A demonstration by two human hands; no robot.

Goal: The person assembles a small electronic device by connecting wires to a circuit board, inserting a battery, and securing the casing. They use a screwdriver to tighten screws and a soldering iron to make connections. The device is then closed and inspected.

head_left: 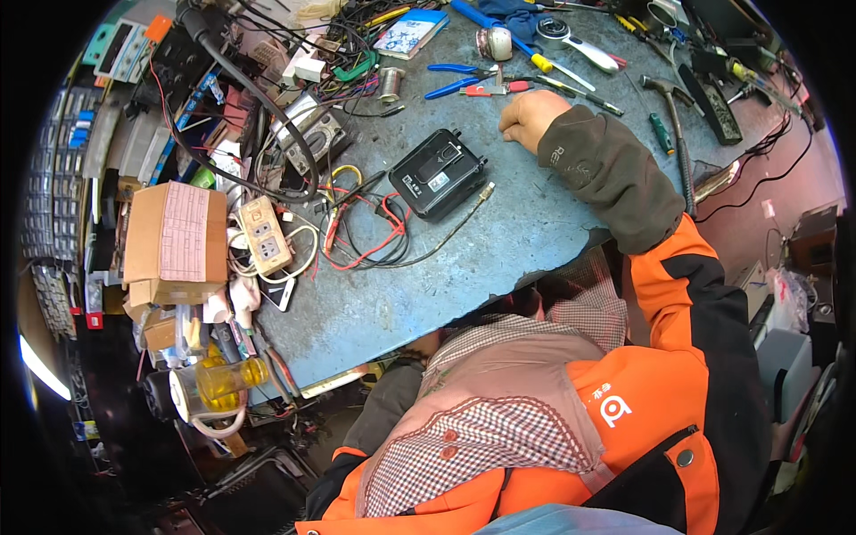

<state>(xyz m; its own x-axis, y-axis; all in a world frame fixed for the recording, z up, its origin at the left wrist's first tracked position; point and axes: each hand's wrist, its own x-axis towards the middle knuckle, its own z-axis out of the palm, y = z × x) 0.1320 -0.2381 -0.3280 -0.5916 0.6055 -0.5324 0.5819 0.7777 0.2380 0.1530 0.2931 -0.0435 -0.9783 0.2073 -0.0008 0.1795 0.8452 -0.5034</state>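
Note:
My right hand [532, 119] rests on the blue worktop with its fingers curled in; nothing shows in it. Just beyond it lie a red-handled tool [496, 89] and blue-handled pliers [459, 80]. To its left sits a black plastic box [437, 174] with a window-like panel on top. A cable with a metal-ended plug [486, 191] runs beside the box, and red and black leads [392, 223] tangle at its left. My left arm [385, 397] reaches down by the table's front edge. Only a bit of my left hand [427, 344] shows there, its fingers hidden.
At the left stand a cardboard box [169, 232], a power strip [261, 234] and a meter [314, 138] among cables. A solder spool [390, 85] lies farther back. A hammer [675, 125] and a green-handled screwdriver [661, 133] lie right of my arm.

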